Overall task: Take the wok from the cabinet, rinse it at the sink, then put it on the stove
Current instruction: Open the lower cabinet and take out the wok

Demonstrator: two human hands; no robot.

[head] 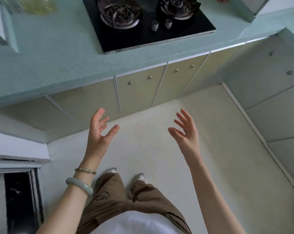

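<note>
The kitchen has a pale green speckled stone table (50,68) across the upper half of the view, above a pale tiled floor (176,149). A black glass two-burner gas stove (126,41) is set into the table at 12 o'clock; no wok stands on it. Below the table edge runs a row of beige cabinet doors (137,97) with small round brass knobs (130,83), all closed. The wok is not in view. It is presumably behind one of these doors; which one cannot be told. The sink is not in view.

The left hand (99,130) and the right hand (186,132) are raised at 6 o'clock of the doors, well apart, fingers spread, holding nothing.

Probable faults:
- Door swing. The white shoes (111,170) stand near the doors; a door pulled outward may strike the legs.
- Wrist contact. The pale green stone bangle (79,185) and the beaded bracelet (85,171) on the left wrist may knock against a door edge or the wok rim.
- Control contact. Two grey cylindrical control knobs (154,25) stand between the burners; a wok set down off-centre may nudge them.
- Drip. A rinsed wok is likely to wet the tiles and cause a slip.

Surroundings: a blurred yellowish item (40,5) lies at 11 o'clock on the table, unidentifiable. The closed doors are the only barrier seen ahead of the hands.
</note>
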